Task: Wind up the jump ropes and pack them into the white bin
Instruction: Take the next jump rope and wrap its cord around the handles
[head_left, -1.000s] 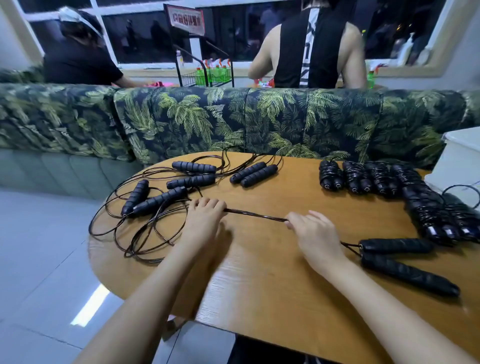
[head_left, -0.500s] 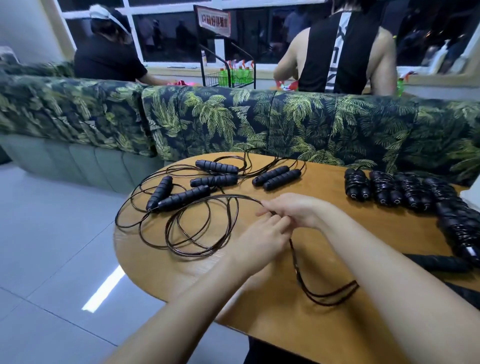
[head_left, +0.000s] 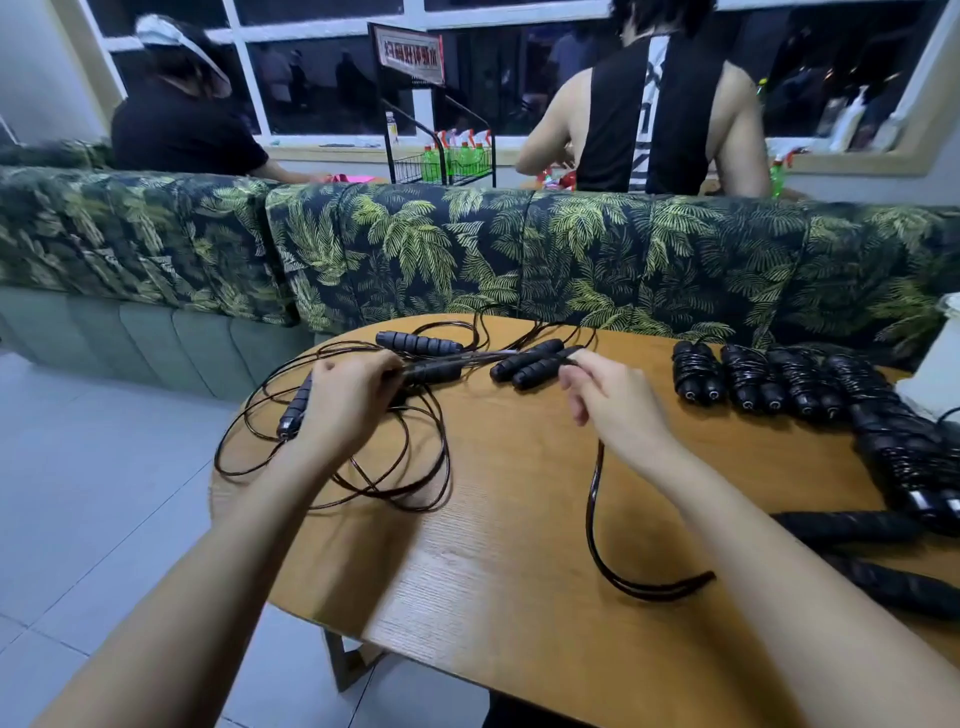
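Observation:
A dark jump-rope cord (head_left: 595, 525) runs taut between my two hands and hangs from my right hand in a doubled loop over the wooden table (head_left: 519, 597). My left hand (head_left: 345, 397) grips the cord above a tangle of loose ropes (head_left: 363, 467) with black foam handles (head_left: 418, 343). My right hand (head_left: 605, 400) pinches the cord near a pair of handles (head_left: 530, 364). This rope's own two handles (head_left: 852, 527) lie at the right, behind my right forearm. Several wound ropes (head_left: 748, 382) sit in a row at the back right. A corner of the white bin (head_left: 943, 358) shows at the right edge.
A leaf-patterned sofa back (head_left: 467, 249) runs behind the table. Beyond it two people (head_left: 654, 109) face away toward a window counter with a wire rack of green bottles (head_left: 452, 158). Tiled floor (head_left: 104, 493) lies to the left, past the table's curved edge.
My hands have parted from the table's middle: the left has moved left over the tangle, the right has stayed at centre, stretching cord between them. The doubled loop hangs lower.

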